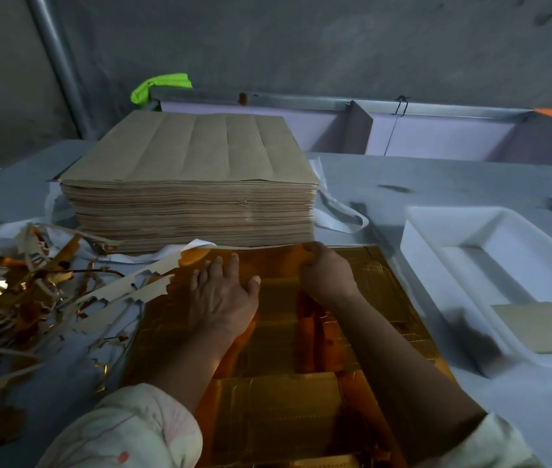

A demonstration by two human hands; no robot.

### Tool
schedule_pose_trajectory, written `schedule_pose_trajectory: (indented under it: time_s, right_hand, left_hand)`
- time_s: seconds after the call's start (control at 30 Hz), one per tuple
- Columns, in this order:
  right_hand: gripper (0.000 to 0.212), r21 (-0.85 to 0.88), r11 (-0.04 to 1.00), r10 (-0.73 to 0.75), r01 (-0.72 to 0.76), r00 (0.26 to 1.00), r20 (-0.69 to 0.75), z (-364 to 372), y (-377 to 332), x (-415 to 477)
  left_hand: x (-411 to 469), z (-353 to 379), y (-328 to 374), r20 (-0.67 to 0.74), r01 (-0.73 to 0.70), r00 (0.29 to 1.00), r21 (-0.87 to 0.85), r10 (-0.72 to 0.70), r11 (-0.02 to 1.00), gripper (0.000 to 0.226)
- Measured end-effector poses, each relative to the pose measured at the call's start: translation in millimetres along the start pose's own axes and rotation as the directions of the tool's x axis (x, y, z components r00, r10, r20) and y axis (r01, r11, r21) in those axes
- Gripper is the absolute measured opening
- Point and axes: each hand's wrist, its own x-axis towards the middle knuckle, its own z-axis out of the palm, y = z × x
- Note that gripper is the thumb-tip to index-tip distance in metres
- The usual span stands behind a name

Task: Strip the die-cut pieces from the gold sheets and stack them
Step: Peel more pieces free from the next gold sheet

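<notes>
A gold die-cut sheet (278,349) lies flat on the grey table in front of me. My left hand (225,297) presses on its upper left part with fingers spread and straight. My right hand (327,270) curls its fingers over the sheet's far edge and pinches the waste strip (173,265) that runs left along that edge, torn and partly lifted. Behind the sheet stands a tall stack of brown-backed sheets (190,184). A single brown die-cut piece (541,327) lies in the white tray (436,228) at the right.
A heap of torn gold and brown waste strips (21,292) covers the table at the left. White straps (338,211) lie under the tall stack. A metal-framed trough (362,126) and a green cloth (161,86) are at the back, by the grey wall.
</notes>
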Motion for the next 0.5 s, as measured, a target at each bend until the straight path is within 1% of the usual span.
schedule_pose_trajectory:
  time_s: [0.13,0.2,0.3,0.4,0.5]
  right_hand:
    - [0.043,-0.07,0.997,-0.035,0.035,0.999,-0.007,-4.5,0.0,-0.2]
    - [0.046,-0.09,0.996,0.014,-0.019,0.998,-0.057,-16.7,6.4,5.3]
    - [0.045,-0.181,0.976,0.096,-0.118,0.987,-0.126,-44.3,22.9,14.5]
    - [0.031,-0.237,0.954,0.151,-0.186,0.976,-0.156,-68.6,40.0,19.9]
    - [0.021,-0.234,0.952,0.168,-0.198,0.976,-0.142,-77.5,48.0,18.7]
  left_hand:
    - [-0.6,0.1,0.2,0.006,0.004,1.0,-0.004,-0.004,1.0,0.071]
    - [-0.6,0.5,0.3,0.013,0.008,1.0,-0.004,-0.008,1.0,0.072]
    - [-0.5,1.3,0.6,0.025,0.009,1.0,-0.002,-0.009,1.0,0.072]
    - [0.4,0.7,-0.5,0.027,0.005,1.0,0.002,-0.005,1.0,0.071]
    - [1.1,-1.1,-0.5,0.027,0.0,1.0,0.018,-0.001,1.0,0.069]
